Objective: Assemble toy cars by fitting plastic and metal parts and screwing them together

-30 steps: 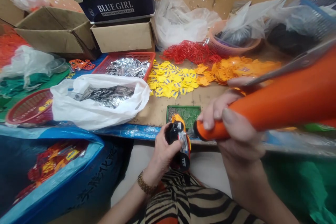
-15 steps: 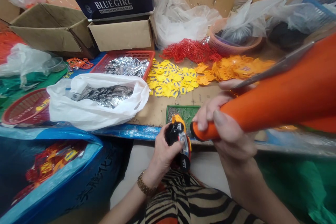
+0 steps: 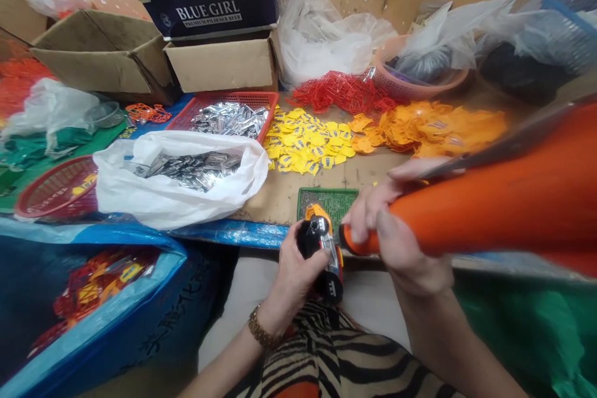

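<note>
My left hand is closed around a small black, orange and silver plastic assembly, which looks like a toy vehicle with black wheels. It is held over my lap at the table's front edge. My right hand grips an orange power screwdriver, fingers wrapped round its front end. The tool lies nearly level, its narrow nose pointing left at the assembly's right side. Whether the bit touches a screw I cannot tell. Just behind the assembly is a green tray of tiny metal pieces.
Yellow pieces, orange pieces and red frames lie in piles across the table. A white sack and a red basket hold silver parts. On the left stands a blue bag. Cardboard boxes rise behind.
The whole view has shifted slightly, with the table items appearing a little further right. The screwdriver's rear end sits a bit lower. Both hands keep their hold.
</note>
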A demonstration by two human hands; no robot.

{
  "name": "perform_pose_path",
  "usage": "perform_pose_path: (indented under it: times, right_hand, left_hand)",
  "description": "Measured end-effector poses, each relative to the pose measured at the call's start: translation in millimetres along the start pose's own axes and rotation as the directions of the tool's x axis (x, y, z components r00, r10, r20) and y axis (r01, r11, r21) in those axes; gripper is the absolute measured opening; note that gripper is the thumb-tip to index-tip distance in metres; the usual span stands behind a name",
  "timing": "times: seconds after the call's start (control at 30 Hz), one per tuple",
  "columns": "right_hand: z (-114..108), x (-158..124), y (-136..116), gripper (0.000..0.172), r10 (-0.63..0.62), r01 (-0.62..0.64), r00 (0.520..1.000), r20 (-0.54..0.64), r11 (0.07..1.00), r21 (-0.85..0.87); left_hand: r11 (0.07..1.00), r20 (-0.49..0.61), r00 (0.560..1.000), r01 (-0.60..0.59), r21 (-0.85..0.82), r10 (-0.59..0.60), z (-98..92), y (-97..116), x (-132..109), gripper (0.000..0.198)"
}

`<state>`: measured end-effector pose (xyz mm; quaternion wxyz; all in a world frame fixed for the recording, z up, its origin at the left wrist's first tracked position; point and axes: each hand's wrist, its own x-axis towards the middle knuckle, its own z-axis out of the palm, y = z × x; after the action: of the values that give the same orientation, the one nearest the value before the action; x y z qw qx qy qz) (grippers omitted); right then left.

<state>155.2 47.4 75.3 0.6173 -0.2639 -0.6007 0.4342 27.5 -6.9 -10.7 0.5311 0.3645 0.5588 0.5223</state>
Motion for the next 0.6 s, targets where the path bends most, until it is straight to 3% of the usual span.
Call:
perform_pose_path:
  times: [0.17, 0.4, 0.5, 0.6]
  right_hand:
    - [0, -1, 0, 0.028, -0.057, 0.056, 0.998, 0.009, 0.998, 0.012]
    - [2, -1, 1, 0.036, -0.065, 0.062, 0.998, 0.028, 0.993, 0.1]
    - [-2, 4, -4, 0.03, -0.015, 0.018, 1.0, -0.012, 0.979, 0.201]
    - [-14, 11, -7, 0.021, -0.022, 0.035, 0.996, -0.082, 0.986, 0.162]
  left_hand:
    - [1.0, 0.006, 1.0, -0.021, 0.005, 0.021, -1.1, -6, -2, 0.054]
    - [0.994, -0.015, 0.999, -0.05, 0.094, 0.052, -1.2, -8, -1, 0.054]
    - [0.999, 0.009, 1.0, 0.023, -0.04, -0.023, -3.9, -8, -2, 0.061]
    - [0.95, 0.049, 0.981, 0.192, -0.246, -0.186, -10.2, -4, -9, 0.066]
